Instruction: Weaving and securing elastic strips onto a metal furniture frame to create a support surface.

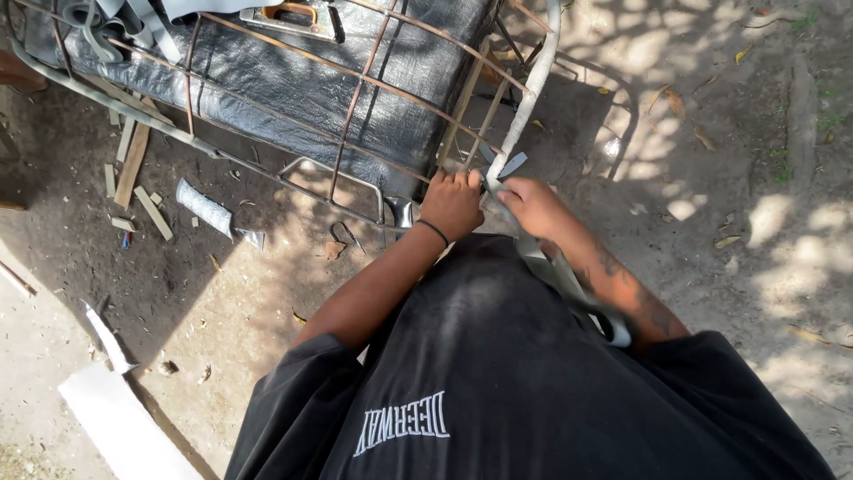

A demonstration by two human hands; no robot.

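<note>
We look down on a rusty wire frame [355,89] set on dirt ground [729,178], with a black padded sheet [267,71] lying under its bars. Our left hand [450,206] is closed in a fist on the frame's near edge, by the corner. Our right hand [531,203] is closed on a grey strap [555,267] just beside that corner; the strap runs from the corner, through the hand, and back along the forearm to a loop near the elbow. A grey band of like colour goes up the frame's right rail [533,80], which may be the same strap wound on, though shade makes that hard to tell.

We judge the strap soft, flat and light, limp unless pulled taut, and best held close to the corner where it bends. The frame looks stiff and rough, so a bar gives a firm hold.

Wood offcuts [133,160] lie left of the frame, near a crumpled silver scrap [206,208]. A white board [124,427] lies at lower left. No labels or signs show on these things.
</note>
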